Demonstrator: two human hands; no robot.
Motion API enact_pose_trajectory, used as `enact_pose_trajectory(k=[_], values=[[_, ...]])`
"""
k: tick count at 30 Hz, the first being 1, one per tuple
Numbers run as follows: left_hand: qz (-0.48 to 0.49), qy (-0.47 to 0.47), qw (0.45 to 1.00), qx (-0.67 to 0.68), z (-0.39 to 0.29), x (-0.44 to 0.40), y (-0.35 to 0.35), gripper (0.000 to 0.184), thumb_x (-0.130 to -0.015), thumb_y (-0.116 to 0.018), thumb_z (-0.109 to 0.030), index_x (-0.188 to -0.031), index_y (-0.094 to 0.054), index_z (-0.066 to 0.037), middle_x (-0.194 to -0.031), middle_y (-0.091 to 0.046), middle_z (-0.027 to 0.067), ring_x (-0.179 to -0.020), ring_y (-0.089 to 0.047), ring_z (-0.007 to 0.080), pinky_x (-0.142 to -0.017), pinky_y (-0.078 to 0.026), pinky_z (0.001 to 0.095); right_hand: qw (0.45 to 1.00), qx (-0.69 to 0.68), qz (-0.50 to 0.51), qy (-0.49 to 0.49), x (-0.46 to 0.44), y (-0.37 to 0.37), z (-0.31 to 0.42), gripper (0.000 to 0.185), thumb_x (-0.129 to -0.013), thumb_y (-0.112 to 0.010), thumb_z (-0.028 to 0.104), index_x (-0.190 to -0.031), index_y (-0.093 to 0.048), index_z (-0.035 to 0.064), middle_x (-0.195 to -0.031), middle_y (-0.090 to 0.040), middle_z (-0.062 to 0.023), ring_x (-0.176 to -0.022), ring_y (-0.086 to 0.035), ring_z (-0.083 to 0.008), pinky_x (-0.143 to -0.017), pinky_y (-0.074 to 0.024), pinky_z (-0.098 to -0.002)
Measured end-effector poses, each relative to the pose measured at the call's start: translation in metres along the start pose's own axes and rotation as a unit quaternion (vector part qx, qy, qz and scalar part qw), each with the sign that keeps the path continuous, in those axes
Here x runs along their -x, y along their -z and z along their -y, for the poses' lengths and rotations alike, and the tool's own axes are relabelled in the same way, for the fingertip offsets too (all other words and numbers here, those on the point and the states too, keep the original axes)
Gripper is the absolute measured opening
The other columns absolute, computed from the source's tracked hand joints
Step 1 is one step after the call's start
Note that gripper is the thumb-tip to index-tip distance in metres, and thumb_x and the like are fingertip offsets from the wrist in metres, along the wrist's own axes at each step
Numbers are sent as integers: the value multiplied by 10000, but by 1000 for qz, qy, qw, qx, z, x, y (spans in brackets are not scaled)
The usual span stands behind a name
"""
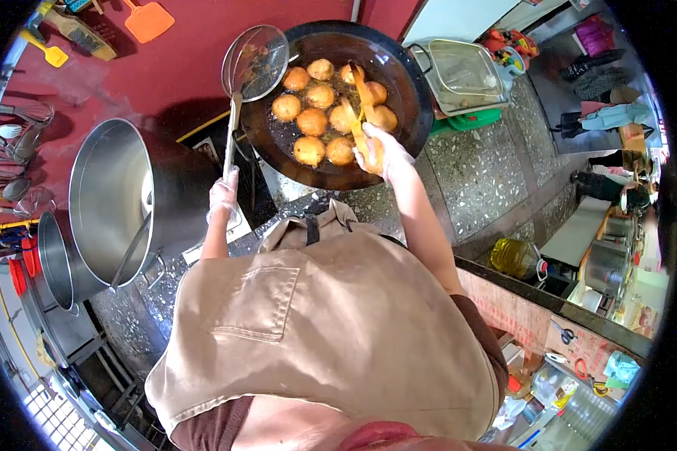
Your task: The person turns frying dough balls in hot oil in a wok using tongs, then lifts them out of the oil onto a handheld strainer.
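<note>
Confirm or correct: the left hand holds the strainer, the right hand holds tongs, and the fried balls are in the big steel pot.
One error: the fried balls are in the dark wok, not the big steel pot, as the head view shows. The rest stands.

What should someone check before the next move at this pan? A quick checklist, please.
1. Left grip holding the strainer: ok.
2. Right grip holding the tongs: ok.
3. Both grips gloved: ok.
4. Balls golden-brown where they show: ok.
5. Balls cooked inside: cannot tell.
6. Strainer over the middle of the pan: not ok, it is by the left side.
</note>
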State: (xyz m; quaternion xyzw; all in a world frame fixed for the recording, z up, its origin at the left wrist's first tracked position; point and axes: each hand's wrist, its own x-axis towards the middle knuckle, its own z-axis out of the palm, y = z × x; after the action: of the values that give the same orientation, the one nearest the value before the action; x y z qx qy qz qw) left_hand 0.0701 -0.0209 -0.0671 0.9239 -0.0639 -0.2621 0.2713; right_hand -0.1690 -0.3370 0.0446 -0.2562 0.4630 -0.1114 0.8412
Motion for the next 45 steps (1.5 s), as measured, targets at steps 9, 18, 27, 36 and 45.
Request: enact_pose_trajectory(k=[9, 18, 27, 36, 45], values=[[-13, -17, 1000, -11, -21, 20, 11, 694, -840, -490, -637, -1015, -636, 19, -996, -624, 279, -1005, -586, 407, -842, -458, 438, 995, 13, 98, -31, 22, 41, 5, 356, -782, -697, 355, -972, -557, 89, -716, -586, -107, -519, -551, -202, -491, -470, -303], [1, 3, 1000, 3, -9, 8, 3, 689, -843, -489, -636, -1012, -639, 14, -973, -627, 279, -995, -590, 409, -831, -464, 440, 701, 646, -229, 197, 22, 31, 3, 768, -676, -779, 335, -1255, -434, -35, -1012, -618, -181, -896, -629, -289, -778, -517, -361], [-10, -16, 1000, -24, -10, 9, 3, 724, -843, -463, -655, -1005, -634, 30, -978, -626, 284, -998, -590, 411, -843, -463, 440, 387, 865, -287, 142, -17, -21, 48, 873, -784, -641, 291, -1388, -170, -129, -1249, -536, -188, -1110, -578, -243, -897, -481, -311], [-2, -17, 999, -50, -22, 24, 12, 698, -853, -431, -650, -1034, -635, -8, -1005, -618, 282, -1019, -571, 419, -865, -452, 457, 496, 834, -221, 96, -34, -31, 68, 851, -770, -664, 280, -1375, -227, -129, -1212, -571, -195, -1085, -598, -256, -877, -489, -329], [-23, -18, 999, -43, -18, 21, 4, 693, -852, -436, -649, -1031, -637, -10, -1009, -618, 280, -1018, -572, 418, -862, -455, 455, 614, 743, -231, 132, -12, 0, 78, 640, -714, -738, 409, -1125, -542, -40, -1114, -630, -190, -1064, -599, -294, -896, -474, -365]])
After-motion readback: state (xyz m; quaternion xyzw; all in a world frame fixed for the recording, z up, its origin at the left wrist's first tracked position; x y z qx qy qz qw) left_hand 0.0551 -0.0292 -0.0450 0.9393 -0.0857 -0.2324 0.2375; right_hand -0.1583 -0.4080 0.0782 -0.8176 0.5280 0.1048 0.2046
